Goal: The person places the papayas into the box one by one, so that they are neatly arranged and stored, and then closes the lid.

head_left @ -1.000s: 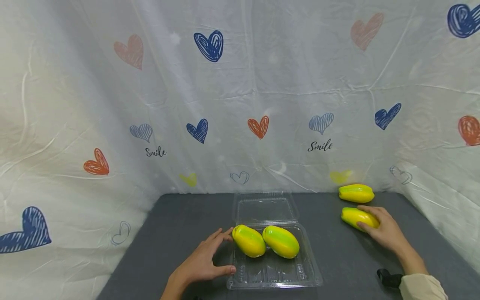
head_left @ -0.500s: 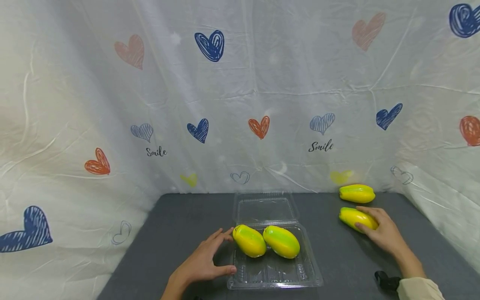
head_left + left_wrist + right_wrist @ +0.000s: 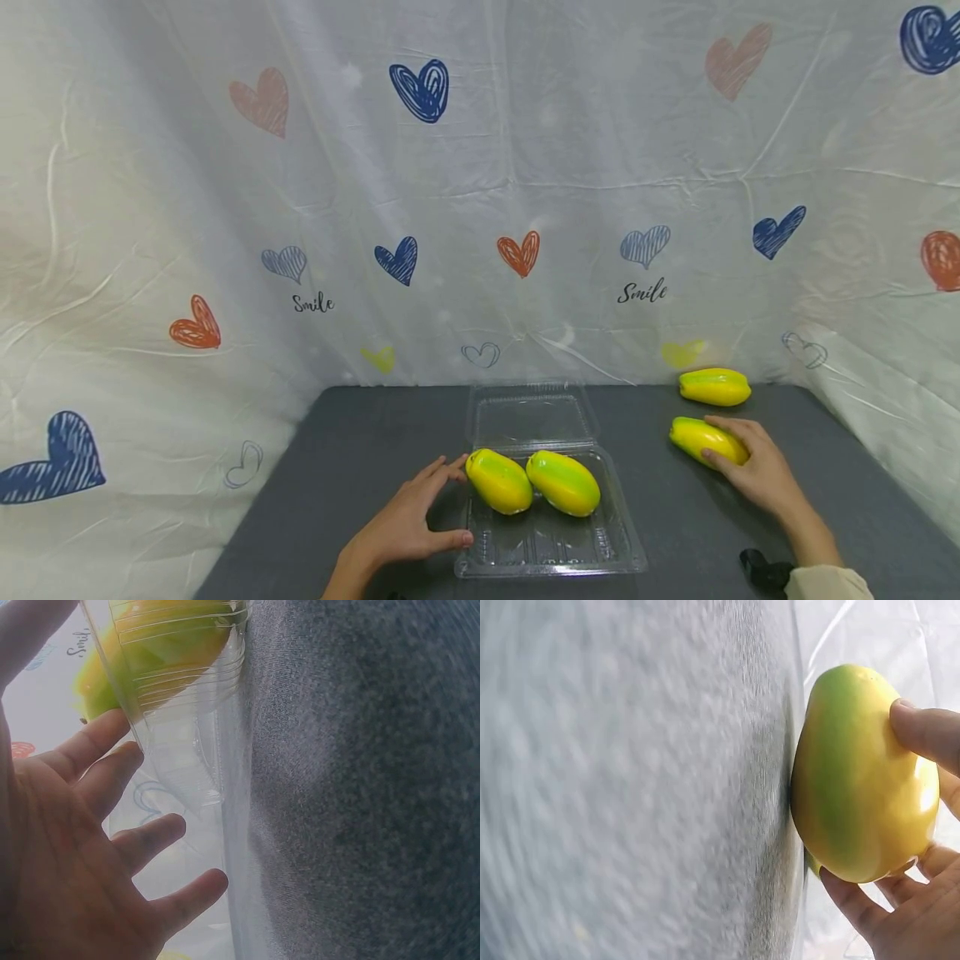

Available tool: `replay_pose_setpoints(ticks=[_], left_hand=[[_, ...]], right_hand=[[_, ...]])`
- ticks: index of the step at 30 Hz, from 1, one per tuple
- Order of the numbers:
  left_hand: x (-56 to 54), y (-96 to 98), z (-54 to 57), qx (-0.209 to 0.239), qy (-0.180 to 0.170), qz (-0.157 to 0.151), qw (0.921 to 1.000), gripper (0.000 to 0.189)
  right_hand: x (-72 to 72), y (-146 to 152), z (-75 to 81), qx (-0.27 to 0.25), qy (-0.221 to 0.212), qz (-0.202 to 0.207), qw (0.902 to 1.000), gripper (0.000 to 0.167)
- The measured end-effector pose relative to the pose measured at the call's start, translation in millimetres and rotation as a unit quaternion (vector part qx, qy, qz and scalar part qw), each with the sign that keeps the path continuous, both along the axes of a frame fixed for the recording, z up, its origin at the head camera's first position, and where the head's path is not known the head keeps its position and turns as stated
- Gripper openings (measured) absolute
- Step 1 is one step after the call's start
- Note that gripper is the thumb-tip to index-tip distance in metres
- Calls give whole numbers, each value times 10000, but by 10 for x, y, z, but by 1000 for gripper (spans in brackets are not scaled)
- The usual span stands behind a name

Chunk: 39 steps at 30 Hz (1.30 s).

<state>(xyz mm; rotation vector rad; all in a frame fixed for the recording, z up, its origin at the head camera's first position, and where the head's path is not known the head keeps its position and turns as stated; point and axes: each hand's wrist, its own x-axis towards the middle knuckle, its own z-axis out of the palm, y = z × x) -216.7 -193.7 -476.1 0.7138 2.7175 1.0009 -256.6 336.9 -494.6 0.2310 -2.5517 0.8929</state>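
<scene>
My right hand (image 3: 761, 471) grips a yellow-green papaya (image 3: 696, 438) on the right side of the table, thumb on the near side and fingers over the far side. Close up in the right wrist view, that papaya (image 3: 855, 780) is smooth and glossy, low over the cloth or on it. Two more papayas, a left one (image 3: 498, 483) and a right one (image 3: 564, 485), lie side by side in a clear plastic clamshell box (image 3: 540, 560). My left hand (image 3: 401, 521) is spread at the box's left side, and in the left wrist view its fingertips (image 3: 112, 724) meet the clear wall.
The hinged lid (image 3: 532, 418) lies back behind the box. Another papaya (image 3: 715, 387) rests at the far right, near the table's back edge. A white curtain (image 3: 480, 167) with printed hearts hangs behind the dark grey table (image 3: 360, 433).
My right hand has moved slightly to the left with the papaya, away from the one at the back. The left hand and the box have stayed in place.
</scene>
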Motion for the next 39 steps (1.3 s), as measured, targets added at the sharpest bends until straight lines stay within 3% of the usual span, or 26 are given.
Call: replay_pose_setpoints(ticks=[29,39], left_hand=[[8,1,14,0,-9,-23,10000,62],[16,9,31,7,23,-18,10000,63]], right_hand=[[107,-311,106,-147,215,6,9997,52],[138,-447,126,-329,458,260,9981,50]])
